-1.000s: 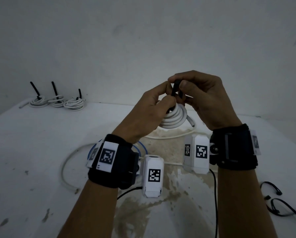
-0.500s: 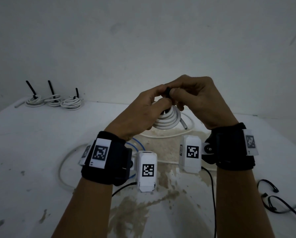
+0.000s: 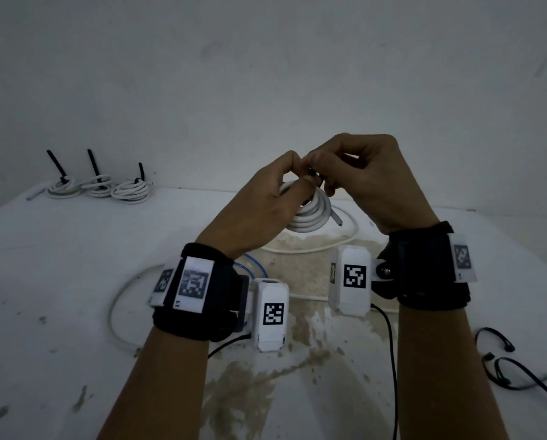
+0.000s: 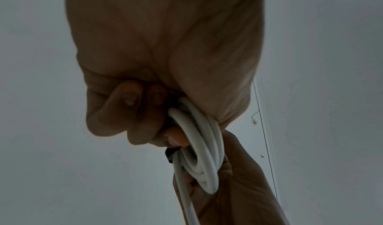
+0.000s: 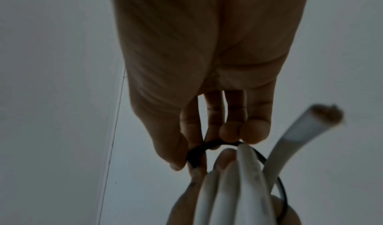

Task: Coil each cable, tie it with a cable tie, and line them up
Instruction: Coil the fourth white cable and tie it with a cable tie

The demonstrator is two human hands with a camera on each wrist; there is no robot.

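White tabletop (image 3: 59,281) below; springy coiled cable (image 3: 310,214) is gripped by left hand (image 3: 266,198); thin cable tie (image 5: 199,151) is pinched by right hand (image 3: 370,179).

- The white cable coil (image 3: 310,214) I hold looks like smooth plastic-sheathed cord with a faint sheen; its cut end (image 5: 327,113) shows frayed, rough strands.
- The cable tie (image 5: 207,146) is thin black plastic, smooth and matt.
- The table (image 3: 59,281) is a matt white surface, scuffed, with a rough brownish patch (image 3: 297,268) where the finish is worn.
- My wrist straps (image 3: 202,300) look like black cloth, matt; the tags on them look like paper.
- The camera housings (image 3: 270,312) are smooth white plastic.
- The wall (image 3: 266,74) is matt white, slightly uneven.
- The three tied coils (image 3: 100,187) at the back look like the same white plastic.
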